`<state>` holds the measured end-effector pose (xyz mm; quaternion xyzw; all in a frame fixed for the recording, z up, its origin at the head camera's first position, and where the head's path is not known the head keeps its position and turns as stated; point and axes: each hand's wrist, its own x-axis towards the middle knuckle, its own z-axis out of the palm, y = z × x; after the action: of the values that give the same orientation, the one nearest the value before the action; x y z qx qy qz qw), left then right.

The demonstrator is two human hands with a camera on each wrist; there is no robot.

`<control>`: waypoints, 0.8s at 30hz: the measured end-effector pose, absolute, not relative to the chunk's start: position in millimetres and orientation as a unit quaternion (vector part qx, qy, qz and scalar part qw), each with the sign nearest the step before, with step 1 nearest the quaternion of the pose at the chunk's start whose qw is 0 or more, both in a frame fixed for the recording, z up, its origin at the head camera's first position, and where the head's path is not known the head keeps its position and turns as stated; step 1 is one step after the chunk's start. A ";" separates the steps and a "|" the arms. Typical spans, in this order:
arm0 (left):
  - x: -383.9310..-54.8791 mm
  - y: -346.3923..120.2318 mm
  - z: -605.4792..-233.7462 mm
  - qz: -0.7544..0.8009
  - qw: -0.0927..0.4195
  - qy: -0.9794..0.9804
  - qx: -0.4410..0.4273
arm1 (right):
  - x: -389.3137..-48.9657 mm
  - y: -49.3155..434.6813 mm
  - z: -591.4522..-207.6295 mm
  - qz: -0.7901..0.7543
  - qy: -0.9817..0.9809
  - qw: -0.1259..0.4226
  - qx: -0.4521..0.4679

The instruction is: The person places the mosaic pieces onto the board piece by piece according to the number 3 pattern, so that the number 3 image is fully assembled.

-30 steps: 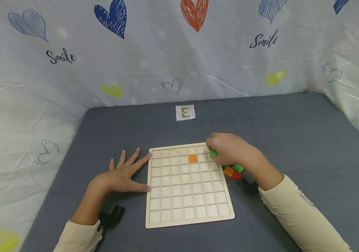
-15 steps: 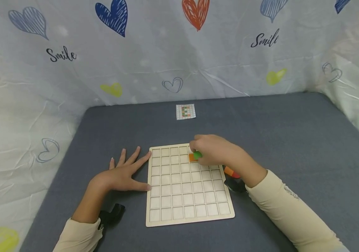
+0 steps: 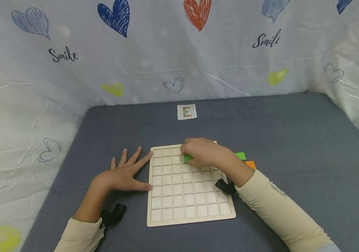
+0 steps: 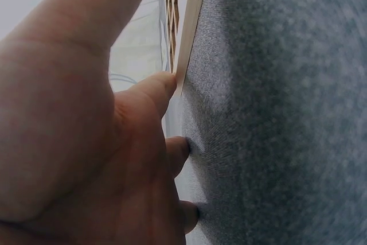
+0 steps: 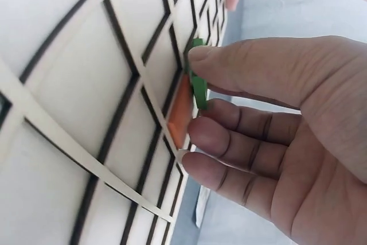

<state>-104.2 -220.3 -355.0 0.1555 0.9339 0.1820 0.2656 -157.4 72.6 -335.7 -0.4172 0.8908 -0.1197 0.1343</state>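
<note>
A pale wooden grid board (image 3: 189, 211) lies flat on the grey table. My left hand (image 3: 121, 179) is spread beside it, with index fingertip and thumb touching the board's left edge. Near the board's far edge my right hand (image 3: 205, 153) pinches a green tile (image 3: 187, 158) between thumb and fingers, close over a cell. In the right wrist view the green tile (image 5: 199, 89) is tilted next to an orange tile (image 5: 181, 110) that lies in the grid. My right hand hides that orange tile in the head view.
Beyond the board lies a small printed card (image 3: 187, 112) with a coloured grid pattern. To the right, a loose green tile (image 3: 240, 156) and an orange tile (image 3: 250, 164) show past my right forearm. A white curtain (image 3: 141, 63) with hearts hangs behind the table.
My right hand has carried the green tile left from the board's right edge, past the orange tile, to a cell beside it. The left hand has stayed at the board's left edge.
</note>
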 end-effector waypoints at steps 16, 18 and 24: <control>-103.5 -218.9 -355.1 0.175 0.268 0.934 0.155 | -161.5 66.7 -340.8 -0.139 0.896 0.160 -0.391; -104.3 -219.3 -360.3 0.171 0.262 0.937 0.154 | -162.4 66.7 -341.4 -0.140 0.897 0.161 -0.388; -106.0 -219.6 -372.5 0.167 0.241 0.944 0.153 | -163.0 66.8 -341.6 -0.149 0.896 0.165 -0.385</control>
<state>-106.0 -219.6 -372.5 0.1528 0.9437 0.1666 0.2414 -163.0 66.8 -341.6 -0.3849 0.8959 -0.1488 0.1647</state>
